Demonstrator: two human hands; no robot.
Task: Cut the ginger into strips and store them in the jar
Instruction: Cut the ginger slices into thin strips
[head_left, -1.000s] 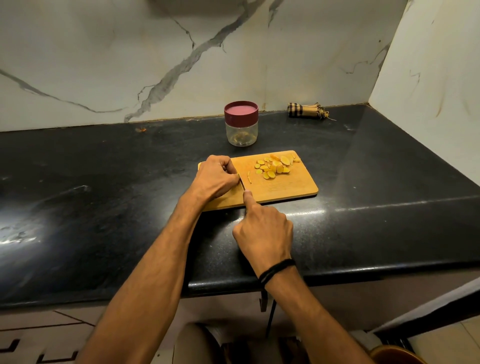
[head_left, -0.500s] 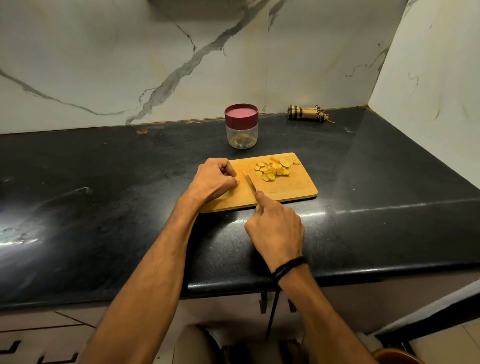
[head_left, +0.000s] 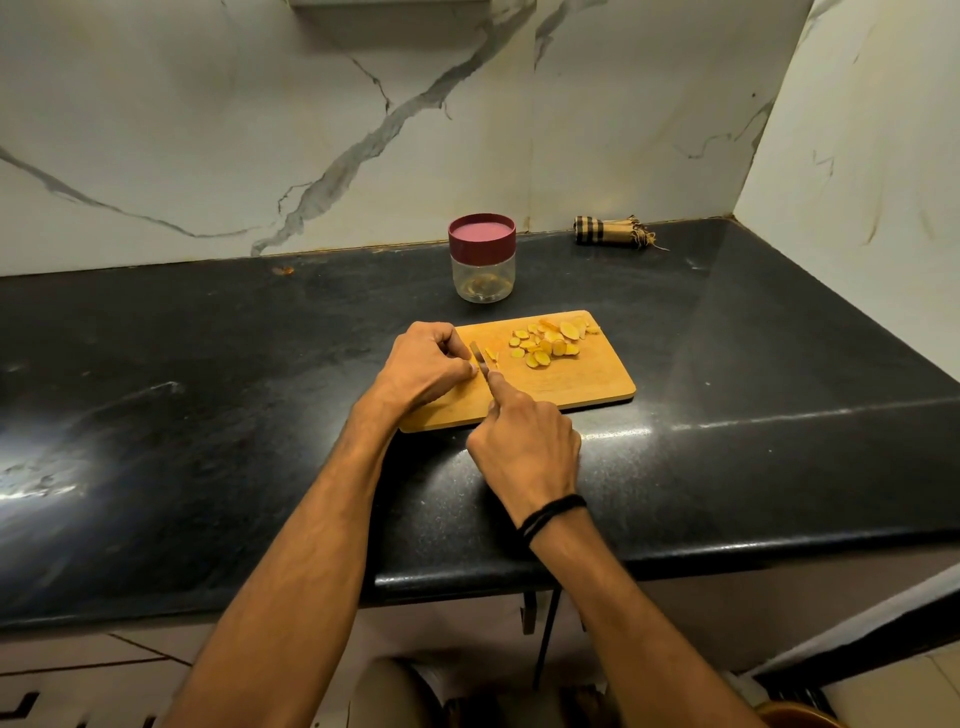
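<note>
Since half a second ago the right hand (head_left: 524, 447) has been carried a little toward 11 o'clock, so that the knife (head_left: 479, 358) is now set closer to the fingertips of the left hand (head_left: 428, 366). The knife's handle is clasped inside the right hand and hidden by it, and the index finger is laid straight along the back of the blade. The left hand is bunched over the 10 o'clock corner of the cutting board (head_left: 571, 387), with fingers curled under and tips pressed down just beside the blade. Whether a piece of ginger is pinned beneath them cannot be told, since the knuckles cover that spot. A few ginger strips (head_left: 492, 355) are seen just at 3 o'clock of the blade. The ginger slices (head_left: 548, 344) are heaped loosely toward the board's 1 o'clock corner, apart from both hands.

The board is laid on a black countertop (head_left: 208, 395). At 12 o'clock from it, near but not touching, the jar (head_left: 483, 278) is stood upright. It is clear and is closed by a dark red lid (head_left: 482, 235). Something faint and yellowish is seen at its bottom, but whether that is ginger or a reflection cannot be told. A rolled checked cloth (head_left: 608, 232) is laid against the marble wall (head_left: 208, 130) at 2 o'clock, well apart from the board. A small orange speck (head_left: 283, 270) is seen at 10 o'clock by the wall. A black band (head_left: 551, 516) is worn on the right wrist.
</note>
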